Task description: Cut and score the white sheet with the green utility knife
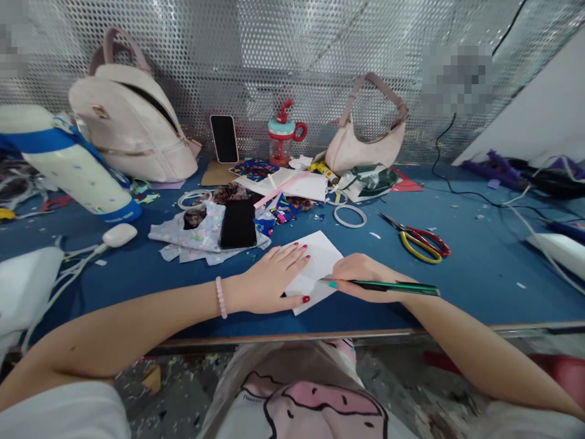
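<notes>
A white sheet of paper (322,256) lies on the blue table (479,274) near its front edge. My left hand (272,280) rests flat on the paper's left part, fingers stretched out, a pink bead bracelet on the wrist. My right hand (361,275) is closed around a dark green pen (393,286), its tip touching the paper's right side.
Red and yellow scissors (423,241) lie to the right. A black phone (238,224) sits on patterned cloth behind the paper, with a tape ring (350,216) nearby. Two pale bags (132,119), a propped phone (224,138), a small cup (282,135) and cables stand further back.
</notes>
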Demonstrator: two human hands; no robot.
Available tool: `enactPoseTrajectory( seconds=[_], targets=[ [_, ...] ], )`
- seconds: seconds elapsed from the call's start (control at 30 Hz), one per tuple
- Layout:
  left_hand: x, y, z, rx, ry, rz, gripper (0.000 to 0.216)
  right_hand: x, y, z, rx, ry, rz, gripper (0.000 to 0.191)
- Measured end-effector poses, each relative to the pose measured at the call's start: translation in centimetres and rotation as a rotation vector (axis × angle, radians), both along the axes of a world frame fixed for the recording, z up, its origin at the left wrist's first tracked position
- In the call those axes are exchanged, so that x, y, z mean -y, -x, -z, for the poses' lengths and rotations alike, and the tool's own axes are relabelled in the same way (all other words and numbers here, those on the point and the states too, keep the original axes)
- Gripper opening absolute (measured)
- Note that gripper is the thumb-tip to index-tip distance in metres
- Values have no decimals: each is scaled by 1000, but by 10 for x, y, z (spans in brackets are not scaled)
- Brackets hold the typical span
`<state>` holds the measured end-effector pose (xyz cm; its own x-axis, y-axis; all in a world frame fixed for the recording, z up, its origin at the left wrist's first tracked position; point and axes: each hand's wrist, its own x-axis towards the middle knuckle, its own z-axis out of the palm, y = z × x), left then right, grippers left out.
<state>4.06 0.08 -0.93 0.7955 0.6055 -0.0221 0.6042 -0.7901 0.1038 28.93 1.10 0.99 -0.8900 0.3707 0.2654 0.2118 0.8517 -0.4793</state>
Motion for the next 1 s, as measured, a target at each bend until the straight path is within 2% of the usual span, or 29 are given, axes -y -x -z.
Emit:
enactPoseTrajectory(
  seconds=[0.37, 0.57, 1.0],
  targets=[
    [0, 1, -1, 14, -5, 6, 76, 3, -2, -2, 16, -23, -29, 32],
    [0, 1, 2, 38, -43, 19, 76, 0, -4, -2, -76, -30, 13, 31],
    [0, 0, 1, 17, -42, 22, 75, -3, 9, 11, -81, -19, 47, 28]
  ],
)
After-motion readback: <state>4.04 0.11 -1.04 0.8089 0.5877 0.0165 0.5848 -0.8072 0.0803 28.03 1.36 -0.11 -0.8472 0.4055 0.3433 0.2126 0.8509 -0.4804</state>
